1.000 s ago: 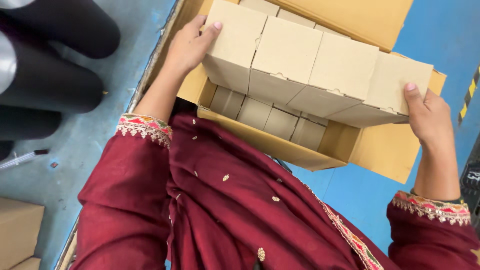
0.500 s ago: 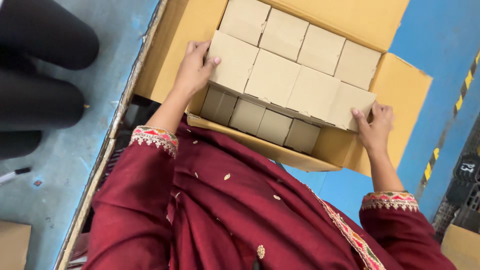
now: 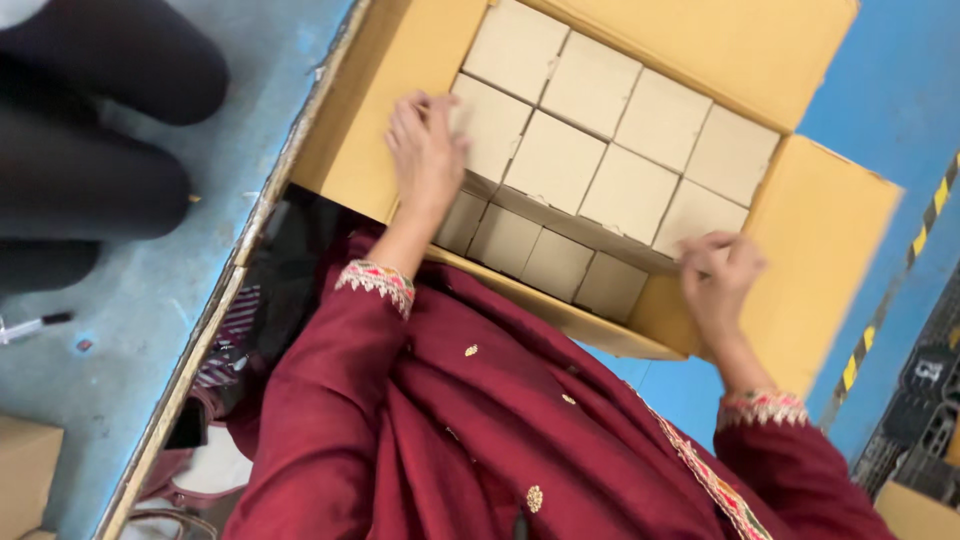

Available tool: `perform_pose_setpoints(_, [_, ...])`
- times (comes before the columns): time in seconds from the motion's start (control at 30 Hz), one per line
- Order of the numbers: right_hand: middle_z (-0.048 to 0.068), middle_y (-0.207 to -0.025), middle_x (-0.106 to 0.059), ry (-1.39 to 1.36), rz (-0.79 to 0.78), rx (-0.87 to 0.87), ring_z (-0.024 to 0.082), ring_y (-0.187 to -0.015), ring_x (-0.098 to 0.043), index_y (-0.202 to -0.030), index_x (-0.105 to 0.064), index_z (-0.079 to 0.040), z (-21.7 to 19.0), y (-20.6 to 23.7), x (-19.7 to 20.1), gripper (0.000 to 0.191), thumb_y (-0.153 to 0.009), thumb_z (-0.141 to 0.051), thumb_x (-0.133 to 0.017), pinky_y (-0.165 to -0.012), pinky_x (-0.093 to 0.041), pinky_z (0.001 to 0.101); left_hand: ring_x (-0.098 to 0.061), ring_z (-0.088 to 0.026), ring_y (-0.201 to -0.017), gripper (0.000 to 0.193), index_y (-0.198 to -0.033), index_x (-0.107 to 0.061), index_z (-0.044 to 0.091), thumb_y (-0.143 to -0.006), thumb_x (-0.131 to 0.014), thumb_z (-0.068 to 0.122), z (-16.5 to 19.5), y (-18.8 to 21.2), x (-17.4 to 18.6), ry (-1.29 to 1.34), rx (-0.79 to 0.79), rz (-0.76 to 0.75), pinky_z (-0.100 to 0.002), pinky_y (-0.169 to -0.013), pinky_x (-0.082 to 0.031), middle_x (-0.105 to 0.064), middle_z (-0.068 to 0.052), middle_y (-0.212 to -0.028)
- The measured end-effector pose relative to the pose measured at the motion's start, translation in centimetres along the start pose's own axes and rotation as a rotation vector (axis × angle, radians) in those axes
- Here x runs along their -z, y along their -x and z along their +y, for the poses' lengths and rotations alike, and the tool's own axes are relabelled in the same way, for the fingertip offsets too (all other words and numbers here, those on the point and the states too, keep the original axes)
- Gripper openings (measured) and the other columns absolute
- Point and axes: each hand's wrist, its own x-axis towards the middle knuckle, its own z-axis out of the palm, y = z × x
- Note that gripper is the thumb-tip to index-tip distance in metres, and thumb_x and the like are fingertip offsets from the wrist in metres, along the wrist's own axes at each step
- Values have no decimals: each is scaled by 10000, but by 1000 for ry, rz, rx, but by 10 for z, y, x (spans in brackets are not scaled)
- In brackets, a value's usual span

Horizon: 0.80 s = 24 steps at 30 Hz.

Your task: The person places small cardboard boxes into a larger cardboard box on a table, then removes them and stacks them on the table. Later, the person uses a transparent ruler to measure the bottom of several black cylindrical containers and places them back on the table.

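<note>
A large open cardboard carton (image 3: 838,250) stands in front of me, filled with several small plain tan boxes. A top layer of these small boxes (image 3: 590,150) lies higher than a lower row (image 3: 545,262) along the near wall. My left hand (image 3: 425,150) rests with fingers spread against the left end of the top layer's near row. My right hand (image 3: 718,275) is at the right end of that row, fingers curled at the box edge, slightly blurred. Maroon embroidered sleeves cover both arms.
Black cylindrical rolls (image 3: 100,130) lie at the upper left on a grey-blue surface. A marker pen (image 3: 30,327) lies at the left edge. A blue floor with yellow-black hazard tape (image 3: 885,320) is on the right, black crates (image 3: 925,420) at the lower right, another carton (image 3: 25,470) bottom left.
A row of small boxes held between both hands has gone down into the carton onto the top layer. Both hands have slackened and shifted at its ends.
</note>
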Motion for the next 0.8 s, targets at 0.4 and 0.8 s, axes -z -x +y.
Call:
perform_pose_setpoints(0.4, [191,-1644,-315,-461,-1220,-138,281,-1522,-286,-1591,-265,-39,16,-68,-164,866,-951,-562,-523,-1210,-230,399,-695,-244,-1028,255,-1211,-679,182,-965,-678,250,46,112,111,372,-90,-305,-387,-837,-561,-711,-27,-1126])
perform_pose_setpoints(0.8, [226,-1389,-570,-210,-1314,83,280,-1298,-567,-1439,-446,15,-106,-144,-226,527,-1029,-290,-576,-1136,-436,381,-708,-154,-967,109,-1166,-679,60,-1075,-719,103,3,330,414,-240,559,1033,-283,-895,-579,-713,-79,-1087])
